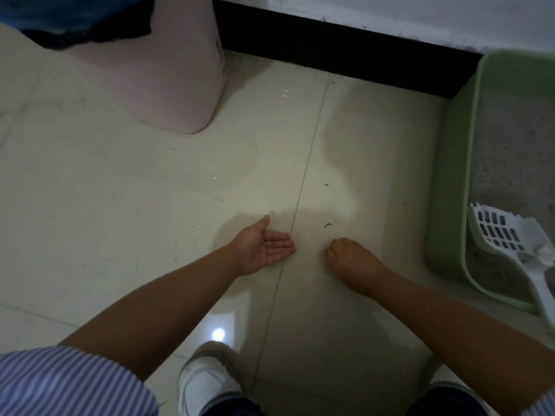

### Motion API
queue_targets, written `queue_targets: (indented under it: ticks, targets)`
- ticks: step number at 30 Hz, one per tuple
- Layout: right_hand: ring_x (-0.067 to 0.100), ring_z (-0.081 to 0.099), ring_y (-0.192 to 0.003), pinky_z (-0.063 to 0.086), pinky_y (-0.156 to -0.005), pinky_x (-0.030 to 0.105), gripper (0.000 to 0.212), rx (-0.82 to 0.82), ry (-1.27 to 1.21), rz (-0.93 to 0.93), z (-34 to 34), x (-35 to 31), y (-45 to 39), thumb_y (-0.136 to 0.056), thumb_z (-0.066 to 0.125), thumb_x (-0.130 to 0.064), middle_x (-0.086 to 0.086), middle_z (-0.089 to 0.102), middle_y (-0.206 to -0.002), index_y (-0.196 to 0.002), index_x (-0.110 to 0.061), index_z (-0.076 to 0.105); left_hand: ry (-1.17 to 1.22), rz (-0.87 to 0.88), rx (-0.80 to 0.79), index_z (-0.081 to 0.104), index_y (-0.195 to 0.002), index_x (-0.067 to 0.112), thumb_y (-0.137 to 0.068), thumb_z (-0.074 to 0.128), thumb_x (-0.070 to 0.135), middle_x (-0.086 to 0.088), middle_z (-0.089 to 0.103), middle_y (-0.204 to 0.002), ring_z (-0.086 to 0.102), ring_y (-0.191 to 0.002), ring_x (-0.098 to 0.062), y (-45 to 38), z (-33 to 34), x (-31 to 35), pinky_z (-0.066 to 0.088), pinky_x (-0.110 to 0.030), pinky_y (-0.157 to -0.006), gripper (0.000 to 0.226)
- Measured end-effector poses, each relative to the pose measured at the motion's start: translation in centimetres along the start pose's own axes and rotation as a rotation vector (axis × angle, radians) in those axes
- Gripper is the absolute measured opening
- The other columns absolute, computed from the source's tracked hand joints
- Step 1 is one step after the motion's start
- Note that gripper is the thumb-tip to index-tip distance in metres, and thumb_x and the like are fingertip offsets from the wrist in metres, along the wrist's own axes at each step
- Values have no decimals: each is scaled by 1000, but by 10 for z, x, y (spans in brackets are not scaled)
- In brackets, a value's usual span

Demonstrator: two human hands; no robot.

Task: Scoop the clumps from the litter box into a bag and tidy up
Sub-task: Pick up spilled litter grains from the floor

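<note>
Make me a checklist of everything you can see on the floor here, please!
Surface: glossy cream tiled floor, scattered with dark litter specks.
Job's things: green plastic litter box with grey litter, at the right; white slotted plastic scoop rests in it, handle over the rim.
Clutter: pale pink plastic bin at the back left.
Hands: left hand open, palm up, a few specks on it; right hand knuckles up, fingers curled at the floor, grasp unclear.
Cables: nothing seen.
Surroundings: black skirting board, white wall; white shoe below.
</note>
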State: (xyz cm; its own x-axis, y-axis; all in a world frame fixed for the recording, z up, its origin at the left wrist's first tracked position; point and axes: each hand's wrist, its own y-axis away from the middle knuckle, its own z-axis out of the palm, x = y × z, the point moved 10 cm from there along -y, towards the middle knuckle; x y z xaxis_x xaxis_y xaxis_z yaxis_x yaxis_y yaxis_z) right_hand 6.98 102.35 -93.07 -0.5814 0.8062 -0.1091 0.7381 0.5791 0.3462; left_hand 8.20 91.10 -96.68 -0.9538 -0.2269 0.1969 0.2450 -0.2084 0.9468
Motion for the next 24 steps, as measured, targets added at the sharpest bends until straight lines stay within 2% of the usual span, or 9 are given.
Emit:
queue_targets:
  ticks: [3, 5, 6, 9, 11, 13, 17, 21, 24]
  targets:
    - [28, 61, -59, 45, -49, 22, 8, 36, -182, 195, -10, 15, -2, -64, 54, 4, 16, 61, -69, -69, -1, 58, 21, 8, -8, 41, -129, -16, -100, 26, 41, -21, 57, -89, 46, -125, -38, -1, -3, 1, 38, -38, -94, 65]
    - [30, 55, -87, 39, -72, 30, 10, 25, -433, 480, -12, 41, -1, -85, 48, 2, 22, 59, -99, -89, 1, 57, 43, 5, -20, 44, -126, -15, -100, 25, 41, -20, 57, -90, 42, -129, -37, -2, -4, 1, 38, -38, -95, 65]
    - [27, 53, -90, 34, -73, 30, 14, 50, -577, 581, -12, 49, -1, -90, 44, 0, 22, 59, -103, -92, 0, 57, 51, 2, -27, 47, -123, -15, -100, 24, 42, -20, 57, -90, 42, -130, -37, -2, -4, 1, 38, -37, -95, 65]
    - [15, 54, -73, 36, -59, 18, 20, 115, -883, 601, -26, 42, -20, -90, 51, -3, 7, 60, -81, -100, 8, 64, 67, 9, -44, 46, -124, -14, -101, 21, 41, -20, 59, -95, 47, -125, -36, -5, -3, 1, 40, -36, -93, 65]
    - [0, 48, -56, 35, -53, 10, 21, -22, -987, 413, -32, 7, -36, -89, 54, -3, 1, 56, -75, -102, 8, 66, 71, 13, -68, 53, -112, -13, -102, 19, 40, -20, 65, -84, 65, -98, -29, -6, -3, 1, 50, -32, -82, 64]
    - [4, 56, -66, 37, -60, 15, 23, -112, -910, 278, -33, -15, -37, -89, 54, -7, 6, 63, -85, -105, 3, 67, 54, 4, -88, 57, -90, -8, -102, 18, 38, -16, 68, -65, 70, -65, -23, -7, -4, -1, 57, -28, -62, 61]
    - [26, 61, -105, 35, -74, 17, 24, -41, -740, 350, -37, 22, -24, -91, 52, -9, 15, 68, -112, -108, 1, 66, 61, -27, -106, 56, -85, -8, -102, 24, 34, -17, 69, -62, 63, -74, -27, -9, -7, -7, 56, -27, -59, 55]
    - [26, 57, -110, 37, -88, 25, 28, -185, -418, 300, -17, 50, -3, -91, 50, -15, 14, 64, -117, -114, -3, 63, 52, -37, -119, 56, -83, -8, -101, 26, 33, -17, 69, -58, 69, -53, -24, -10, -9, -10, 56, -23, -51, 54]
    - [25, 52, -112, 39, -91, 28, 34, -350, -255, 231, 5, 47, 17, -92, 49, -23, 13, 56, -120, -121, -7, 55, 59, -30, -117, 56, -82, -9, -101, 28, 32, -18, 68, -58, 69, -56, -26, -11, -8, -7, 56, -24, -50, 54]
